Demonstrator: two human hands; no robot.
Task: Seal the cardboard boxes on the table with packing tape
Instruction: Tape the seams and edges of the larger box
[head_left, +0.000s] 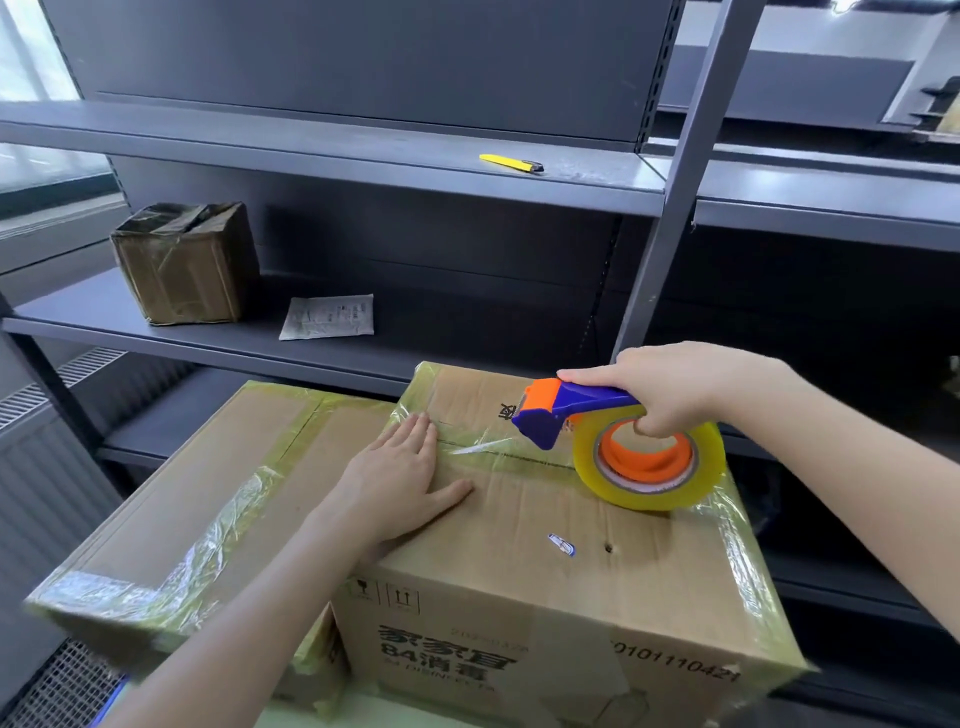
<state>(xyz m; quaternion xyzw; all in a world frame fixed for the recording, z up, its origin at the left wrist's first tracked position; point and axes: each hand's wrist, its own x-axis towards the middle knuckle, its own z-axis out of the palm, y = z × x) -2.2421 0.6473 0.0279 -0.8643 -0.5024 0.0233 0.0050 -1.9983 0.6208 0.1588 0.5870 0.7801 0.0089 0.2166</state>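
A brown corrugated cardboard box (545, 545) sits nearest the camera, its front panel printed with dark characters and handling symbols, its edges wrapped in glossy, wrinkled, yellowish clear tape. Its two top flaps meet in a straight seam running left to right, and a shiny strip of tape (478, 448) lies crumpled over the left part of that seam. A small sticker (562, 545) and a small round hole mark the near flap. The left hand (400, 467) lies palm down on the box top with straight, close-set fingers and the thumb spread to the side, its fingertips at the left end of the strip. The right hand (675, 389) curls round the blue and orange plastic tape dispenser (566, 410), thumb stretched along the top of the handle and fingers hooked into the orange core. The thick, translucent yellow tape roll (649, 462) appears to rest on the box top near the right end of the seam, with the cutter head pointing left above the seam. A second, flatter cardboard box (218, 483), also taped along its edges and seam, touches the first on its left. Behind stand dark grey metal shelves (363, 150) holding a small tape-wrapped box (187, 265), a flat white paper packet (328, 317) and, higher up, a slim yellow utility knife (511, 163).
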